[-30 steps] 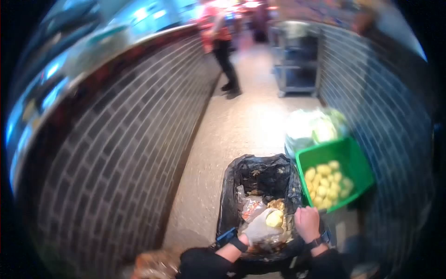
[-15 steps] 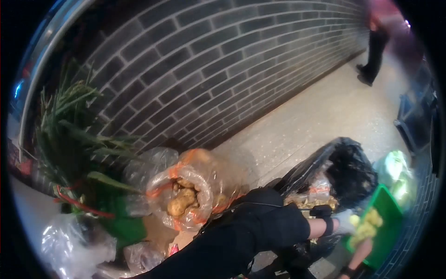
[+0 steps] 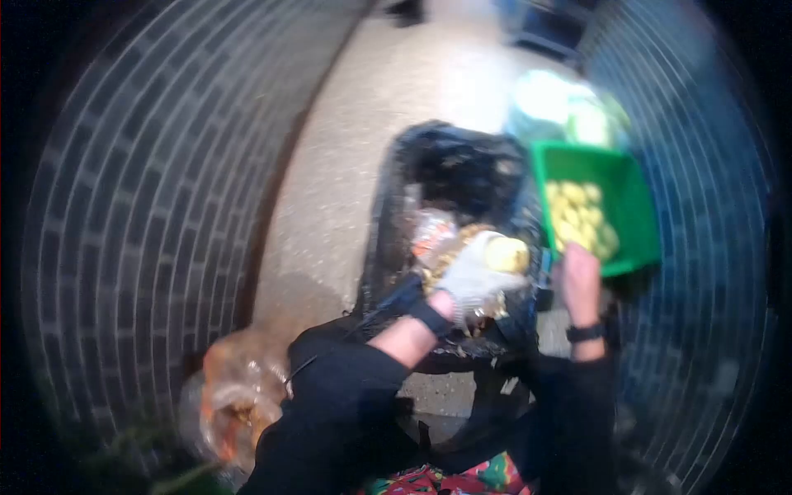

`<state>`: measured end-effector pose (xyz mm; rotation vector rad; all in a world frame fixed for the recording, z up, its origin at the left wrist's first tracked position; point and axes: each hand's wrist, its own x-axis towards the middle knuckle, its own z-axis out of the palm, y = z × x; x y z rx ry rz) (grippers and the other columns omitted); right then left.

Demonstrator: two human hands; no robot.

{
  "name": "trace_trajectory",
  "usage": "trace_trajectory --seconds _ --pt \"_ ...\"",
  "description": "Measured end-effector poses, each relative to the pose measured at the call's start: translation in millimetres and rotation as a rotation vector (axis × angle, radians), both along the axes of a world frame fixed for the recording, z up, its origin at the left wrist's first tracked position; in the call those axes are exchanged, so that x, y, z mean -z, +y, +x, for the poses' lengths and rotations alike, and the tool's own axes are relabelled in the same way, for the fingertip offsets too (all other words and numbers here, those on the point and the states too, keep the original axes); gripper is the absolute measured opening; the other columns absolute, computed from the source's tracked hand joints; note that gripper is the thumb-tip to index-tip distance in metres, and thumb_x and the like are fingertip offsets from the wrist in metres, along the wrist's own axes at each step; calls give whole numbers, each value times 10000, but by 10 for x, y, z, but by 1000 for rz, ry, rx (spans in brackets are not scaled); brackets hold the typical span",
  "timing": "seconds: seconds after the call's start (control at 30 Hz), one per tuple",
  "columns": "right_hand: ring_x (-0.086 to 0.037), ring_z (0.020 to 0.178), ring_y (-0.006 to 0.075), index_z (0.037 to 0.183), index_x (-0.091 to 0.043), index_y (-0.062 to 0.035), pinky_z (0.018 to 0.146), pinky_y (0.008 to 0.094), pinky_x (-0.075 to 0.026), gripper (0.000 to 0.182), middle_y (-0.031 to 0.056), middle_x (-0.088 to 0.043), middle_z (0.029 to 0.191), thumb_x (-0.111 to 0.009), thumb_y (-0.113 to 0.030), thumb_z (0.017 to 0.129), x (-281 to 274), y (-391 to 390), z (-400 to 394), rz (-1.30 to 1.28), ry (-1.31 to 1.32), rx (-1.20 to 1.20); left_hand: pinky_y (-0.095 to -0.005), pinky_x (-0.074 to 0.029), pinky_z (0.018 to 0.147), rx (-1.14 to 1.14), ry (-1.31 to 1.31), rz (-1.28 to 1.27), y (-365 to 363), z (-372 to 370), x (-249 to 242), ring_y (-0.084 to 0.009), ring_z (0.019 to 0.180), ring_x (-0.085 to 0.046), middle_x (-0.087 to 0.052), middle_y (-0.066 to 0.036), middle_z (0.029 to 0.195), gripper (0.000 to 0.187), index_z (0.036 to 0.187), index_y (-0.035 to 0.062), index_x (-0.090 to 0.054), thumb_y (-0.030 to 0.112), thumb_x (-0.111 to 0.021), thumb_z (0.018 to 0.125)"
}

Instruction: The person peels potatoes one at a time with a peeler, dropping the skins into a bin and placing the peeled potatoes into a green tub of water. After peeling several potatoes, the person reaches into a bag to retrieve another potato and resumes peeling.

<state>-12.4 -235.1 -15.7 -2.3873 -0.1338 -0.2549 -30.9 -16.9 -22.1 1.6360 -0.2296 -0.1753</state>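
Note:
My left hand [image 3: 474,276], in a pale glove, is closed round a peeled yellow potato [image 3: 506,255]. It is above a bin lined with a black plastic bag [image 3: 388,198]. Peelings [image 3: 445,262] and a crumpled clear wrapper with orange marks [image 3: 431,233] lie in the bag. My bare right hand [image 3: 580,268] is at the near left corner of a green crate [image 3: 639,202]. Several peeled potatoes [image 3: 577,213] lie in the crate, close to its fingers. Blur hides whether those fingers hold anything.
A clear bag of unpeeled potatoes [image 3: 241,404] stands at the lower left. Bagged pale green vegetables [image 3: 569,107] sit beyond the crate. Grey brick walls [image 3: 148,206] flank the pale floor [image 3: 330,181]. A dark crate [image 3: 549,29] and a dark shoe [image 3: 406,11] show at the top.
My view has swung right, bringing the bin and crate to the middle. My left hand has moved from the crate to above the bin with a peeled potato.

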Motion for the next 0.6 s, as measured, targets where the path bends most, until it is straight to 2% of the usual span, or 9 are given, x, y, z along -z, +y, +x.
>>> trace_trajectory --seconds 0.03,0.1,0.17,0.2,0.27,0.43,0.5,0.6 --pt "-558 619 353 669 -528 14 558 423 -413 326 194 -553 632 -450 -162 933 -82 71 5 165 85 26 -354 -512 862 15 223 -110 -4 13 -106 -232 991 -601 -602 -124 1122 746 1222 5 -483 293 -866 650" --pt "-569 655 370 653 -558 5 616 433 -434 339 200 -586 660 -463 -162 932 -45 82 -6 123 -61 -72 -285 -521 830 -15 259 -1 -38 -26 -20 -135 943 -603 -624 -56 1067 635 1197 33 -516 140 -861 674" --pt "-576 689 378 648 -576 -3 683 452 -438 338 195 -605 680 -474 -158 931 -153 218 3 -12 -118 3 -281 -524 821 42 219 96 -3 31 108 -135 930 -608 -629 -63 1059 623 1179 34 -528 136 -865 665" --pt "-580 706 368 630 -572 -5 710 459 -428 346 185 -603 677 -478 -153 929 -139 222 23 -32 -136 -37 -287 -524 823 30 179 171 3 37 36 -144 930 -610 -630 -69 1051 618 1165 35 -534 146 -867 657" --pt "-564 683 335 604 -574 -37 673 435 -406 344 146 -585 634 -500 -152 920 -173 210 -11 -7 -202 -42 -310 -515 834 2 107 327 -105 -9 -195 -182 925 -618 -633 -89 1031 627 1142 35 -540 168 -865 623" --pt "-555 655 279 581 -580 -68 658 408 -394 320 97 -577 601 -535 -135 891 -118 242 -74 -75 -309 -54 -325 -496 859 25 31 483 -242 -38 -25 -208 917 -620 -639 -99 1022 619 1150 39 -530 128 -830 616" --pt "-563 654 255 570 -581 -72 660 395 -396 293 79 -585 600 -563 -114 859 -135 255 -105 -143 -370 -40 -382 -503 852 47 -26 531 -237 -36 15 -298 974 -621 -622 -146 1070 699 1161 38 -536 342 -872 629" --pt "-564 657 247 558 -580 -76 667 384 -404 280 77 -587 594 -584 -105 837 -35 207 -87 -123 -385 -13 -378 -506 845 67 62 402 -253 -33 55 -297 956 -627 -628 -146 1055 681 1151 34 -543 322 -869 627"
